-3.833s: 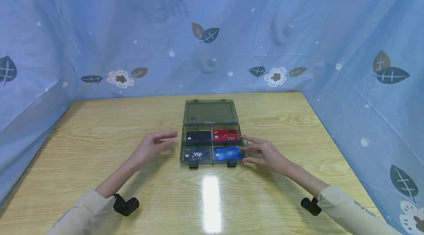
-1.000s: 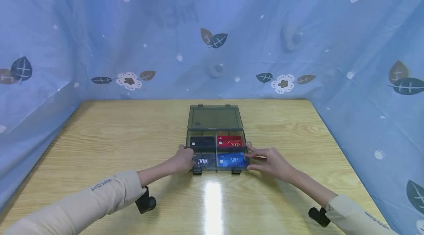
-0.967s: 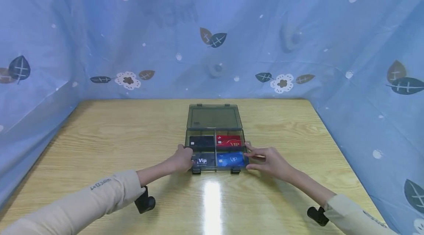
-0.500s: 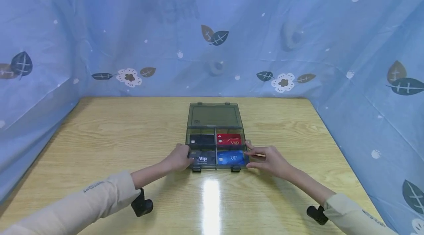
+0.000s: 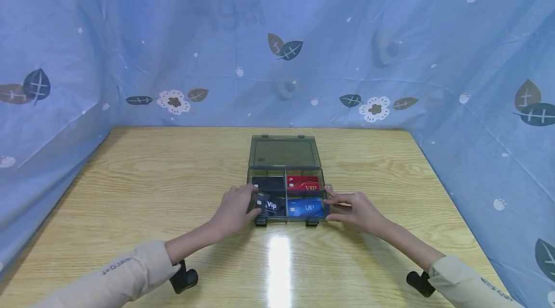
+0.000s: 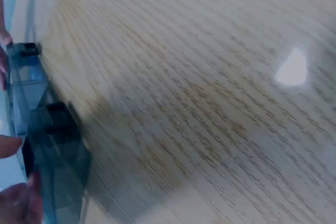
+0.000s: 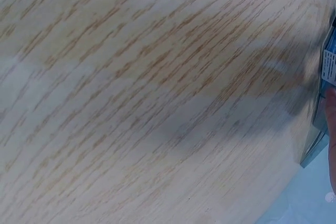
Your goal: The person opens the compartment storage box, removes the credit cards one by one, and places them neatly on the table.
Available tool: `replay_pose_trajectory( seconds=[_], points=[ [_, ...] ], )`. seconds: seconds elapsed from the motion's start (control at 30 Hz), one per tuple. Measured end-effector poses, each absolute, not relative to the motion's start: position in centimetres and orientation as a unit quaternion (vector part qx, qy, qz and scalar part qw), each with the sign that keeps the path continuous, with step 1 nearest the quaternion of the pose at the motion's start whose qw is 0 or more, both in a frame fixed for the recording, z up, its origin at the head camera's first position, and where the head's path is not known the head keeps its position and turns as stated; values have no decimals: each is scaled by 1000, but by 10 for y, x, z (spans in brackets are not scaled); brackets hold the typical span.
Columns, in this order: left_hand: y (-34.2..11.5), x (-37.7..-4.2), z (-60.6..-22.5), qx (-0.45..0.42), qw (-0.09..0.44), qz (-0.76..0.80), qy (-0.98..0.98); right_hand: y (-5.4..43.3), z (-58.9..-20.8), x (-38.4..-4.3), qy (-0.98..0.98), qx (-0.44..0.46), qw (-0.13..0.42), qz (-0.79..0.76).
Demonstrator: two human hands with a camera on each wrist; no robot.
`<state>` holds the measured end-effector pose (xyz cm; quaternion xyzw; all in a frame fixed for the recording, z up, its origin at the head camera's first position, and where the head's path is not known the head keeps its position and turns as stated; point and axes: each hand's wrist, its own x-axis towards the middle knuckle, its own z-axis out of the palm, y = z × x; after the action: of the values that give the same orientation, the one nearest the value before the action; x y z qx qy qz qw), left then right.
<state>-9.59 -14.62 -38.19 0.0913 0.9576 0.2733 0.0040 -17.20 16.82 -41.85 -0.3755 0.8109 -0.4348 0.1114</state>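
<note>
A smoky clear plastic organizer box [image 5: 286, 219] lies with its lid [image 5: 284, 153] folded back on the table. Its compartments hold a black card [image 5: 269, 183], a red VIP card [image 5: 303, 183], a blue VIP card [image 5: 305, 207] and a dark grey Vip card [image 5: 273, 206]. My left hand [image 5: 234, 207] pinches the grey card's left end between thumb and fingers, and that card sits askew in the front left compartment. My right hand [image 5: 357, 210] holds the box's right wall, fingertips at the rim beside the blue card. Only a finger [image 7: 332, 124] shows in the right wrist view.
The box stands mid-table on a wood-grain tabletop [image 5: 173, 163]. Two dark latches [image 5: 261, 221] stick out at its front edge. Blue patterned cloth [image 5: 217, 47] hangs behind the table and on both sides. A bright light reflection lies in front of the box.
My left hand has come from left of the box to the front left compartment and taken hold of the grey Vip card, which has turned askew. My right hand keeps its place.
</note>
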Motion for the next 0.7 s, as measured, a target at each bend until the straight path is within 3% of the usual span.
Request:
replay_pose_trajectory(
  seconds=[0.33, 0.7],
  points=[
    [-165, -120, -392, 152, 95, 423, 888, 166, -423, -175, 807, -380, 108, -439],
    [-181, -122, -397, 50, 129, 514, 847, 168, -422, -173, 805, -379, 103, -444]
  ],
)
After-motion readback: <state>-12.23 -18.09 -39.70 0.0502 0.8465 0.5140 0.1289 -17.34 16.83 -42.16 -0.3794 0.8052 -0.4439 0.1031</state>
